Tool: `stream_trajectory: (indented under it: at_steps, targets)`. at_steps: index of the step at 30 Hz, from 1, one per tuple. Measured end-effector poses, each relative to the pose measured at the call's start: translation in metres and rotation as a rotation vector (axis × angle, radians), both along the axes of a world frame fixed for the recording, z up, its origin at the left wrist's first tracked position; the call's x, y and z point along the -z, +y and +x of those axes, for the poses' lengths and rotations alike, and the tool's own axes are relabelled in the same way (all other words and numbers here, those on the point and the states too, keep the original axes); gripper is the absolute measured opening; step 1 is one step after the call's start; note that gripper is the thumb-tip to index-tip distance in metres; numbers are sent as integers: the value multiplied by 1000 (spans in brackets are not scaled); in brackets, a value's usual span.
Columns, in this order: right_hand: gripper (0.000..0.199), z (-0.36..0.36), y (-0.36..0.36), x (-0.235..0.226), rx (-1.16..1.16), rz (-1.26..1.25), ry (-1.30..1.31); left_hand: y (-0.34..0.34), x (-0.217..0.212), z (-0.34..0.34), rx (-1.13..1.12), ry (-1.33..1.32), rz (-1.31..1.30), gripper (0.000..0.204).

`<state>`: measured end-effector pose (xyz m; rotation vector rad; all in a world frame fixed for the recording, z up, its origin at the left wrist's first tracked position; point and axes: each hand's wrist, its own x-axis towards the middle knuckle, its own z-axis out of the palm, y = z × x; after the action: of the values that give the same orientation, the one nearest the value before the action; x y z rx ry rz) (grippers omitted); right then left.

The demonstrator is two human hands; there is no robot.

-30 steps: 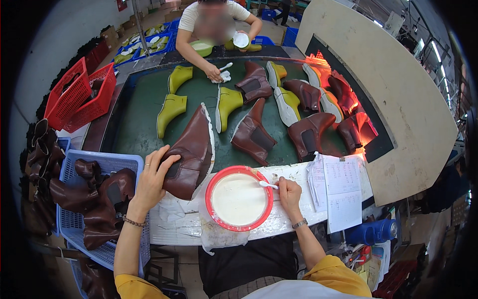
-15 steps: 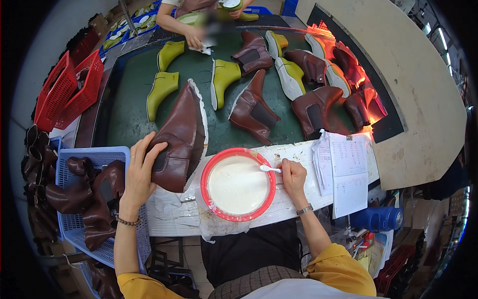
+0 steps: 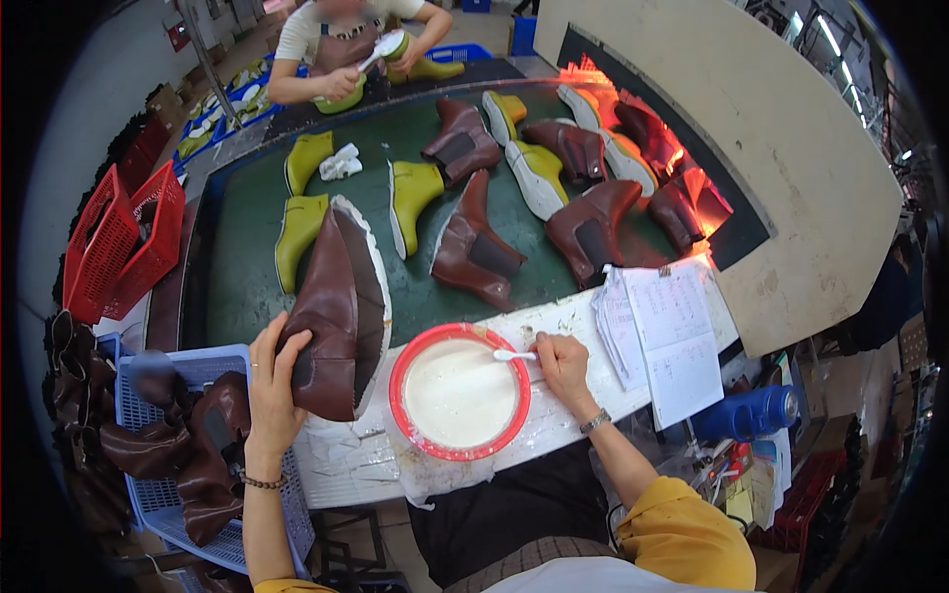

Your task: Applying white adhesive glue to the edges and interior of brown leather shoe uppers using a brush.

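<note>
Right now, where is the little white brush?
In the head view, the white brush is in the right hand, its tip over the right rim of the red bowl of white glue.

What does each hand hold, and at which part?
The left hand grips a brown boot upper at its ankle end. The right hand holds a white brush by its handle.

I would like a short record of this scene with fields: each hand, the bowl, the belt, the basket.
left hand: holds a brown boot, sole side turned right
right hand: holds a white brush over the bowl
bowl: red rim, full of white paste
belt: green, carries brown boots and yellow-green lasts
basket: blue, holds brown boot uppers
</note>
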<state>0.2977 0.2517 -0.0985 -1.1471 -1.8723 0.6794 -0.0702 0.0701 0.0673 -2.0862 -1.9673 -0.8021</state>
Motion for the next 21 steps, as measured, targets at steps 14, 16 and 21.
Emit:
stream_trajectory:
  at_steps: [14, 16, 21]
  targets:
    - [38, 3, -11, 0, 35, -63, 38, -10, -4, 6, 8, -3, 6, 82]
    - [38, 4, -13, -1, 34, -55, 42, -11, -3, 7, 21, -23, 8, 83]
    - [46, 5, -4, 16, 39, 28, 7, -10, 6, -1, 20, -4, 34, 82]
